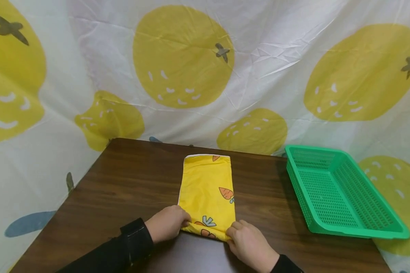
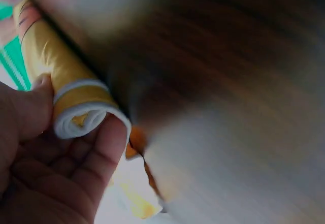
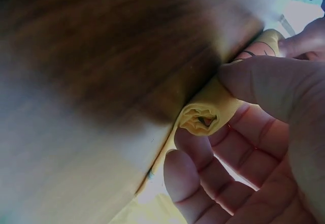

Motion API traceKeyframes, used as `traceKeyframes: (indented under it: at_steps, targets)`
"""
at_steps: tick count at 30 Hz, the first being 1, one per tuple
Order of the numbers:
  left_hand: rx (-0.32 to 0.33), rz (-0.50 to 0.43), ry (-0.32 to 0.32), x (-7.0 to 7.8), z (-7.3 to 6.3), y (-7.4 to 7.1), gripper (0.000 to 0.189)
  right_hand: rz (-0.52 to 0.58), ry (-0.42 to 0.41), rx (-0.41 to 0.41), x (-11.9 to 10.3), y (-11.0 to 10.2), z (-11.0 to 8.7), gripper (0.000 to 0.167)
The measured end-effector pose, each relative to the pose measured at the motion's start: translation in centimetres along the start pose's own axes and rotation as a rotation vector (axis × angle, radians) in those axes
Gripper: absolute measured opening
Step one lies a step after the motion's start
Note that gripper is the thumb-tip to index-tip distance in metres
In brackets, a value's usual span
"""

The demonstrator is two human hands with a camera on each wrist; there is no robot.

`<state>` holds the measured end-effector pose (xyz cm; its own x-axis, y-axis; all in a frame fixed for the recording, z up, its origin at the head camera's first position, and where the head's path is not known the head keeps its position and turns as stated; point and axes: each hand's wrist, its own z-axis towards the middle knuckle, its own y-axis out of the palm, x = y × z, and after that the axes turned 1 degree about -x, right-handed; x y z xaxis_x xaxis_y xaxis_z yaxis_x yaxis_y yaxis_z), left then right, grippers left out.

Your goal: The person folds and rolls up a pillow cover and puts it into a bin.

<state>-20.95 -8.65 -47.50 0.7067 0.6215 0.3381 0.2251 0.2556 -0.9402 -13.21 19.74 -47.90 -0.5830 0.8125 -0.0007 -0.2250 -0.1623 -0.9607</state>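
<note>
A yellow cloth [image 1: 206, 182] printed with carrots lies on the table, its near end rolled up and its far part flat. My left hand [image 1: 169, 223] grips the left end of the roll. In the left wrist view the thumb lies on top of the rolled cloth [image 2: 61, 61] and the fingers curl beneath, with white-edged layers spiralling at its end. My right hand [image 1: 249, 242] holds the right end. The right wrist view has that hand's thumb over the roll [image 3: 200, 117] and its fingers under it.
A green plastic basket [image 1: 358, 231] stands on the right side of the dark wooden table [image 1: 133, 178]. Behind and to the left hangs a white sheet [image 1: 99, 72] with yellow fruit prints, reaching the table's far edge.
</note>
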Motion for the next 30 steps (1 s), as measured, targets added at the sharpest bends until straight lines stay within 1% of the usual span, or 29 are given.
traceKeyframes:
  at_steps: [2,5,8,10,12,15,18,23,26,27,30]
  targets:
    - [-0.006,-0.069,-0.014,-0.3,0.2,-0.3,0.023,0.002,0.004,0.008,0.0,0.0,0.0,0.019]
    - [-0.011,-0.123,-0.036,-0.5,0.5,-0.5,0.020,0.007,0.014,-0.009,0.0,-0.1,0.1,0.018]
    - [-0.009,-0.150,-0.104,-0.4,0.5,-0.5,0.011,0.016,0.024,-0.049,0.0,-0.3,0.1,0.017]
    - [0.000,-0.169,-0.158,-0.3,0.4,-0.4,0.008,0.017,0.021,-0.070,0.1,-0.4,0.2,0.014]
    - [0.020,-0.182,-0.198,-0.2,0.3,-0.3,0.006,0.013,0.016,-0.087,0.1,-0.5,0.2,0.012]
    - [0.046,-0.186,-0.213,-0.1,0.3,-0.3,0.006,0.017,0.012,-0.118,0.4,-0.7,0.3,0.009]
    - [0.056,-0.181,-0.216,0.0,0.2,-0.4,0.007,0.057,0.027,-0.179,0.8,-0.8,0.9,0.010]
    - [0.040,-0.207,-0.256,0.2,0.0,-0.5,0.011,0.184,0.113,-0.341,1.7,-0.7,2.1,0.015]
    - [0.038,-0.217,-0.270,0.1,-0.2,-0.5,0.013,0.229,0.173,-0.429,1.9,-0.6,2.9,0.018]
    - [0.038,-0.216,-0.271,0.1,-0.3,-0.5,0.014,0.239,0.199,-0.457,1.9,-0.7,3.2,0.018]
    - [0.042,-0.211,-0.274,0.1,-0.4,-0.7,0.014,0.260,0.313,-0.532,1.8,-0.8,4.2,0.015]
